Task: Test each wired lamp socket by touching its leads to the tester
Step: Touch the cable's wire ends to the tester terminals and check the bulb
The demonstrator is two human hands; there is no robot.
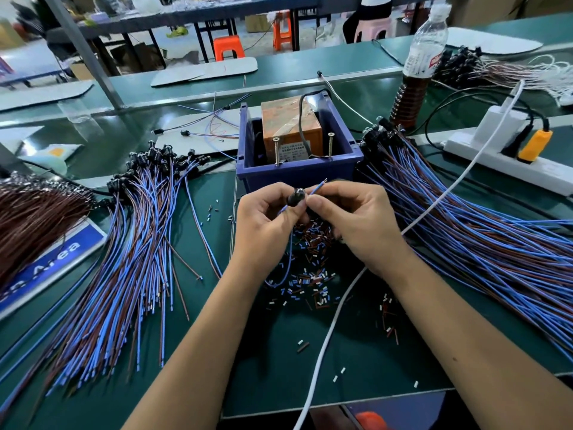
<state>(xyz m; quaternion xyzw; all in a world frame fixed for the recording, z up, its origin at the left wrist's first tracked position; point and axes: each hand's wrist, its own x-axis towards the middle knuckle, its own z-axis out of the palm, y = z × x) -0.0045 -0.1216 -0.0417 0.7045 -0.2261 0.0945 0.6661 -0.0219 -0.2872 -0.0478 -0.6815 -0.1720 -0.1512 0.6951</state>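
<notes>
My left hand [266, 218] pinches a small black lamp socket [296, 196] just in front of the blue bin [248, 144]. My right hand [353, 218] pinches the socket's blue lead [319, 185], whose bare tip points up towards the bin. Inside the bin sits the tester [291, 125], an orange block wrapped in tape, with two upright screws [276, 150] at its front edge. The lead tip is close to the bin's front wall and does not touch either screw. Another blue wire loops down below my left hand.
A pile of wired sockets [136, 231] with blue and brown leads lies on the left, another pile [465, 218] on the right. Cut insulation bits [310, 274] litter the green mat. A white power strip [508, 156], a white cable [328, 336] and a bottle [418, 66] are at the right.
</notes>
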